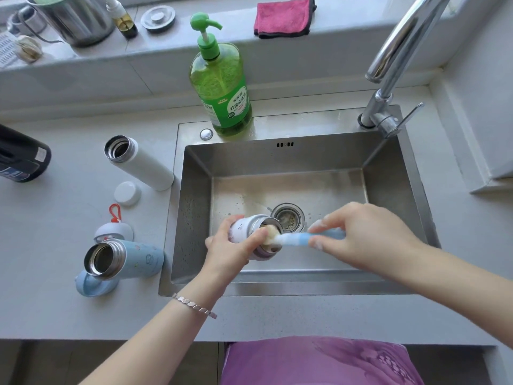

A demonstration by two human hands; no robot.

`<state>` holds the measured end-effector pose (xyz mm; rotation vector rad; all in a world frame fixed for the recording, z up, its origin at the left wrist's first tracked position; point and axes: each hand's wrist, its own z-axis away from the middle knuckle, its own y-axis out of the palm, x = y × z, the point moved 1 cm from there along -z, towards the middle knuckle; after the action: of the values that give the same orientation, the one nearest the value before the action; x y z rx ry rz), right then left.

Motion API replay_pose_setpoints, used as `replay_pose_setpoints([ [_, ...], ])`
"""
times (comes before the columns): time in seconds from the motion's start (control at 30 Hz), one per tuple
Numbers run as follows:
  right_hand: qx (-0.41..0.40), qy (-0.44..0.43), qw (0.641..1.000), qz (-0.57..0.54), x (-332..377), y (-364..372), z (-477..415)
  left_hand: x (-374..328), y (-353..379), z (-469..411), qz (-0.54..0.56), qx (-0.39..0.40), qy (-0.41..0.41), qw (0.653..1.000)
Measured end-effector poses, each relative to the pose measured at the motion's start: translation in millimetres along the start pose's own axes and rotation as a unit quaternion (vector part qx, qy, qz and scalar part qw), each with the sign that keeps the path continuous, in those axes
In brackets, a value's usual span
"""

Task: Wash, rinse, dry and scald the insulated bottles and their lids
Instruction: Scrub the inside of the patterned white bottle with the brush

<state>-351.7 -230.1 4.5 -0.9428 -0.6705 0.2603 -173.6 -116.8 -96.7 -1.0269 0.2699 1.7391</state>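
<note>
Fingers [257, 235] of the left hand [231, 250] curl round a small white bottle [245, 225], held on its side low in the sink [388, 195], mouth toward the drain [288, 219]. The right hand [363, 240] pinches the blue-and-white handle of a bottle brush [297, 239], whose sponge head sits at the bottle's mouth; suds cling to the fingertips. On the surface [41, 273] left of the sink, a pale blue bottle [141, 258] sits uncapped just beside its blue lid [91, 287]. Farther back come a domed lid with a red loop [113, 232], a white cap [127, 193] and a tall white bottle [144, 168], also uncapped. Green detergent [222, 87] stands on the sink's rear rim, with a pink cloth [283, 18] on the ledge behind.
</note>
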Motion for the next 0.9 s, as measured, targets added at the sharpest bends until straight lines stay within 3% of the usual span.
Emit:
replay_pose_setpoints([
  [0.17,-0.004,0.024,1.000,0.014,0,8,8,1,-3,-4,0.020,0.007,-0.019,1.000],
  [0.3,0.010,0.043,0.998,-0.038,-7,1,7,3,-2,-5,0.089,0.038,-0.052,0.994],
  [0.47,-0.021,0.121,0.974,-0.190,-47,-10,7,17,-11,-16,0.158,0.084,-0.122,0.976],
  [0.6,-0.054,0.167,0.942,-0.287,-61,33,-9,32,-2,-31,0.230,0.131,-0.192,0.945],
  [0.73,-0.070,0.241,0.919,-0.303,-79,85,-37,51,7,-78,0.166,0.121,-0.190,0.960],
  [0.9,-0.066,0.301,0.918,-0.251,-95,119,-79,79,5,-162,0.112,0.035,-0.179,0.977],
])
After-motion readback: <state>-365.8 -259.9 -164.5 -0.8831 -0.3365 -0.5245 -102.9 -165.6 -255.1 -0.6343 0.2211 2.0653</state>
